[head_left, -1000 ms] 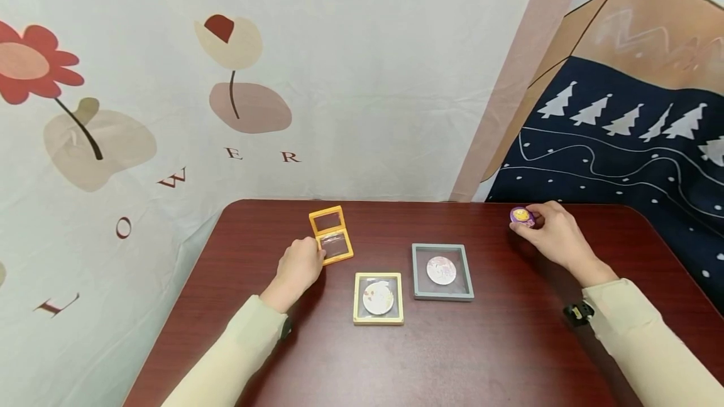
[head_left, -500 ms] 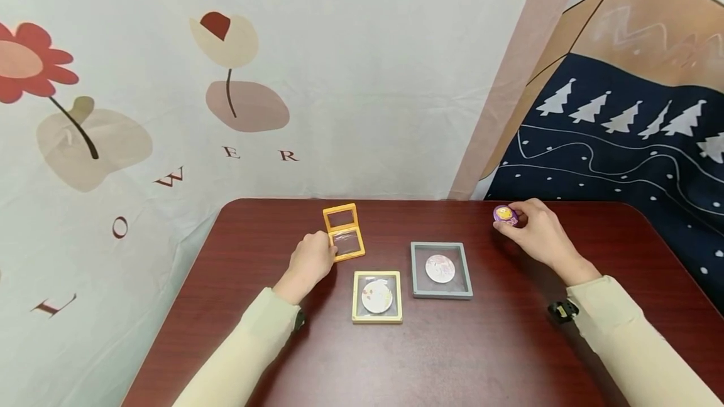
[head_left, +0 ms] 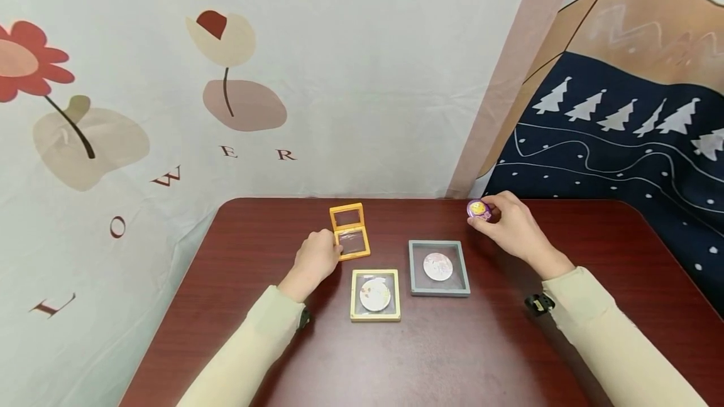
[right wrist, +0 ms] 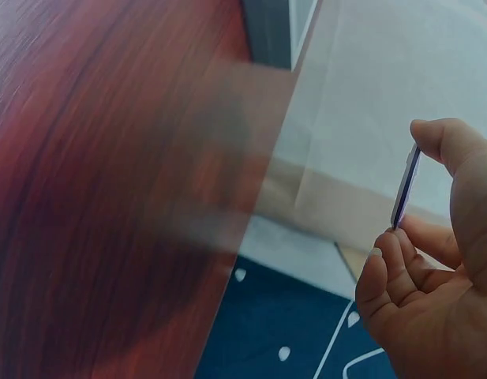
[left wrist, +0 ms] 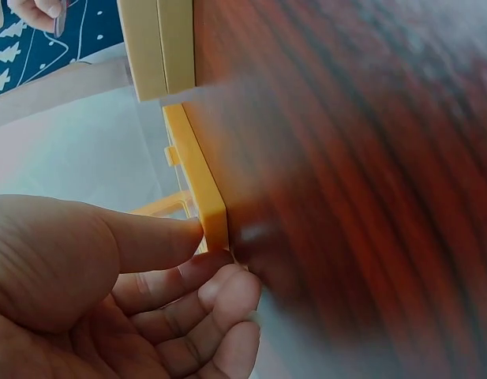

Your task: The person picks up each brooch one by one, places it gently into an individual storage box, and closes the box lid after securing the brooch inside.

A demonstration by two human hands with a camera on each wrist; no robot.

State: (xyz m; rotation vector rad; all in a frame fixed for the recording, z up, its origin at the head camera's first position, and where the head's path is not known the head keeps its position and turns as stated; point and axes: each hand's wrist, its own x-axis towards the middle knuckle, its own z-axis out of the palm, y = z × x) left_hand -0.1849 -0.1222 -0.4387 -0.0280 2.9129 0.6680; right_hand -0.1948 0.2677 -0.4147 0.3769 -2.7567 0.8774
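My left hand (head_left: 317, 255) pinches the lower left edge of an orange-yellow display frame (head_left: 351, 228), which stands hinged open with clear film in both halves. In the left wrist view the thumb and fingers grip a corner of this frame (left wrist: 200, 178). Held by its rim between thumb and fingers, a purple round badge (head_left: 479, 209) with a yellow cartoon figure is in my right hand (head_left: 511, 228), over the back of the table. Seen from the right wrist, the badge (right wrist: 406, 188) is thin and edge-on.
A pale yellow frame (head_left: 353, 296) holding a white round badge lies in front of the orange-yellow one. Right of it lies a larger grey frame (head_left: 411, 269) with a pinkish round badge inside. The dark red-brown table (head_left: 430, 357) ends at a printed curtain (head_left: 362, 80).
The right hand has carried the purple badge leftward along the back of the table. The left hand has moved the open orange-yellow frame a little to the right.
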